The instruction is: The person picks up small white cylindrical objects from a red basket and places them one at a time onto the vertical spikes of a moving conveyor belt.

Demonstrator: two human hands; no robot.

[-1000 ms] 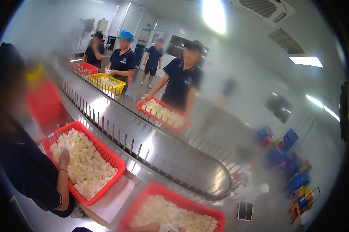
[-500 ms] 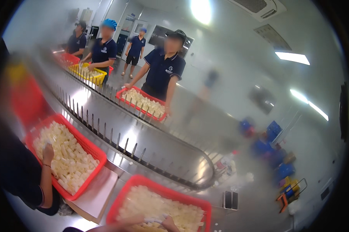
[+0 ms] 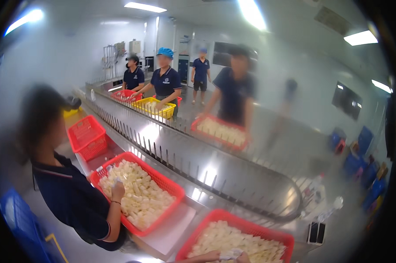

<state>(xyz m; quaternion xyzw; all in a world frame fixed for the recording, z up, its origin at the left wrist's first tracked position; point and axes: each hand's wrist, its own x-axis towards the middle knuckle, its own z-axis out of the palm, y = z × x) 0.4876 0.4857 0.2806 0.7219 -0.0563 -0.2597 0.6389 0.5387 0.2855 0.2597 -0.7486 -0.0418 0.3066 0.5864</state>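
At the lower edge, my left hand (image 3: 213, 256) is closed at one end of a small whitish piece (image 3: 231, 254), its exact kind too small to make out. My right hand (image 3: 242, 258), partly cut off by the edge, pinches at the other end. Both hands are over a red plastic basket (image 3: 289, 240) filled with small pale, short cylinder-like pieces (image 3: 233, 234).
To the left a co-worker (image 3: 70, 193) reaches into another filled red basket (image 3: 179, 195). An empty-looking red basket (image 3: 88, 133) stands beyond it. A steel conveyor with upright pins (image 3: 250, 184) curves past. Several people stand across it. Two black phone-like slabs (image 3: 316, 232) lie right of my basket.
The view has turned left, so everything appears farther right and more of the neighbouring co-worker shows. My hands remain together over the basket with a whitish piece between them.
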